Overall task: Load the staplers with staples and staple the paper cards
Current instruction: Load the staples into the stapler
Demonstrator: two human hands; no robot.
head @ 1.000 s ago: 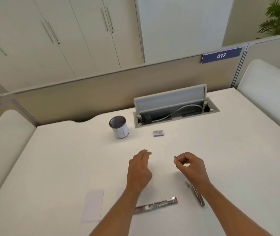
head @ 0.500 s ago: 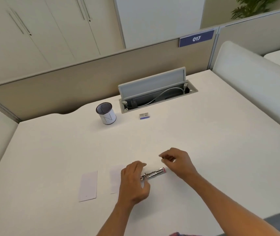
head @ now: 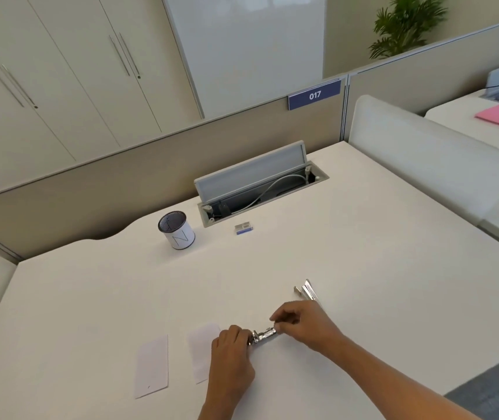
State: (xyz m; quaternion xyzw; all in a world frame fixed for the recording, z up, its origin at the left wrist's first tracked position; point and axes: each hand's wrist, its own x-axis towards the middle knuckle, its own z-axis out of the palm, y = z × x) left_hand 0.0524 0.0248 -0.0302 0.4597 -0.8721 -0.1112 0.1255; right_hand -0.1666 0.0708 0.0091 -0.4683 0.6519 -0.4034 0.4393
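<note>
Head view showed both hands on the stapler point(head: 264, 334) near the counter point(head: 363, 268) edge: left hand point(head: 232, 353) curled round its left end, right hand point(head: 298, 324) pinching its right end. Any staple strip was too small to see; misaligned, it might jam or scatter.
</note>
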